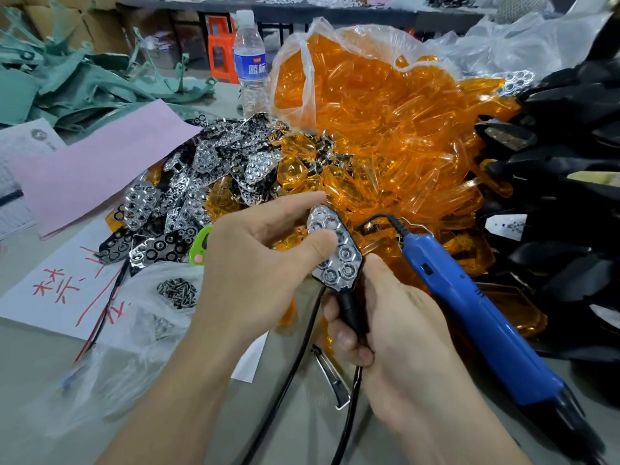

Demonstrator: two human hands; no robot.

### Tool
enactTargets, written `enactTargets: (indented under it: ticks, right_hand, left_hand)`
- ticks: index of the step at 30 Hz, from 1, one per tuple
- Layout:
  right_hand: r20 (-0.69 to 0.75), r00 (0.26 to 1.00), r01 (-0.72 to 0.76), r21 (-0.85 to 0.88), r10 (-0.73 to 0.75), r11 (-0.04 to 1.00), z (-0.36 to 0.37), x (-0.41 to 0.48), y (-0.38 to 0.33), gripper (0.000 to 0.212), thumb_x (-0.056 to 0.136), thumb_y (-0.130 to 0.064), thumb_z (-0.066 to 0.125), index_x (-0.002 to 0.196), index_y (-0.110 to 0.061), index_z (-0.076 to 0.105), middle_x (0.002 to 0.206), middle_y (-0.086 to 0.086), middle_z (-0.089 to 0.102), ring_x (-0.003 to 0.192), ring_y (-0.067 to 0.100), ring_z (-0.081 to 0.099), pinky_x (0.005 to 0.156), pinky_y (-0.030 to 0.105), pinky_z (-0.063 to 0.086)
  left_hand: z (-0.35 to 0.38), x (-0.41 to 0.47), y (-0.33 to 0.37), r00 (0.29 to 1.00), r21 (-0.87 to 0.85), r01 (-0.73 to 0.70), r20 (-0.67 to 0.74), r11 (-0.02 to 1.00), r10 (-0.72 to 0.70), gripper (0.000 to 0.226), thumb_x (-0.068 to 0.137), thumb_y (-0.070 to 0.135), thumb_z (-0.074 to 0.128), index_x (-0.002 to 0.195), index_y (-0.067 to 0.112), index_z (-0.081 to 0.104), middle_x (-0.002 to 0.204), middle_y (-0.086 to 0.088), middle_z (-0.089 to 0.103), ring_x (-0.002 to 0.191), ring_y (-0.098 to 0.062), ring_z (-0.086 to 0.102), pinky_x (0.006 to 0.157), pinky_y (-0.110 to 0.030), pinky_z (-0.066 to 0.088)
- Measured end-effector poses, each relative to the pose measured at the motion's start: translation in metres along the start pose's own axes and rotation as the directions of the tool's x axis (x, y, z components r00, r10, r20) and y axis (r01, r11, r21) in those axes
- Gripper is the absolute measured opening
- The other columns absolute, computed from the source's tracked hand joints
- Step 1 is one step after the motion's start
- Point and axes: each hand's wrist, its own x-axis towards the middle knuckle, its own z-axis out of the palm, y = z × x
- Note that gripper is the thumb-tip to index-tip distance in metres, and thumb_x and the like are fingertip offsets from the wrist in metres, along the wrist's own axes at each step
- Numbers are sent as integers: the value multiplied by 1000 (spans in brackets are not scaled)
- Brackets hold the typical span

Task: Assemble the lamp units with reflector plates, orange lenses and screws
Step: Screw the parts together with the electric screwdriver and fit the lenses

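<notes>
Our right hand (396, 330) curls its fingers round the black stem of the lamp unit (350, 307), in the middle, just above the table. A shiny silver reflector plate (339, 253) with little round cups sits in its head. Our left hand (261, 263) presses the plate with its thumb, pointer finger straight. A smooth blue screwdriver (469, 303) lies just beside. Behind are see-through orange lenses (385, 129). The water bottle (250, 62) has white Chinese letters on blue. White paper (67, 286) shows red handwriting.
</notes>
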Motion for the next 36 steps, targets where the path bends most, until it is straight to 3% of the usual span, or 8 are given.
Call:
enactTargets:
  ticks: [2,7,11,19,23,26,29,36]
  right_hand:
    - [-21,998,-67,-179,65,982,17,4,-13,46,107,-44,46,107,-3,67,59,10,57,38,13,38,31,17,27]
    - [-84,992,-104,-179,90,978,16,7,-11,44,107,-42,48,110,-2,67,60,11,57,39,13,37,31,18,27]
    - [-111,990,-101,-168,83,981,20,6,-11,42,107,-39,48,103,-1,65,57,10,56,37,13,37,31,17,27]
    - [-118,990,-89,-92,78,992,21,4,-13,35,107,-31,49,101,0,62,55,8,57,38,12,39,31,17,28]
    - [-104,993,-62,-92,52,994,20,6,-14,37,108,-33,49,109,1,64,60,11,57,39,12,40,33,17,27]
    - [-58,997,-65,-98,59,993,17,6,-15,39,108,-35,47,113,-1,65,63,11,57,40,13,38,33,17,26]
    - [-30,997,-76,-105,73,992,17,5,-16,41,109,-37,45,115,-2,64,63,11,56,39,13,37,32,19,25]
    - [-71,994,-97,-170,86,981,15,6,-19,41,109,-38,45,115,-4,66,59,8,55,38,11,36,32,18,24]
  left_hand:
    - [-1,0,0,999,55,-30,35,998,28,48,75,16,90,111,44,76,107,36,71,106,12,67,89,-6,50]
    - [-4,1,-2,998,35,-57,23,998,56,32,74,9,91,90,35,84,111,24,75,111,7,68,95,-14,52]
    - [-2,-4,1,997,126,-73,-5,989,74,46,73,18,93,105,46,77,110,33,72,108,10,67,85,-9,53]
    - [9,-8,4,993,272,79,-112,959,-50,23,74,41,91,92,45,78,72,24,73,68,2,70,69,-21,55]
    - [0,-2,-1,990,90,129,45,988,-134,42,68,27,90,108,37,78,78,11,76,72,-8,71,74,-27,60]
    - [-5,4,-6,945,-85,250,240,965,-223,64,73,18,82,132,35,66,97,14,77,92,-5,72,79,-17,55]
    - [-3,4,-5,878,-228,306,443,924,-181,69,87,5,70,146,35,52,120,-2,76,113,-18,70,92,-21,54]
    - [4,1,-4,902,-178,259,397,949,-171,57,81,5,71,132,29,61,101,-14,77,90,-20,68,89,-38,57]
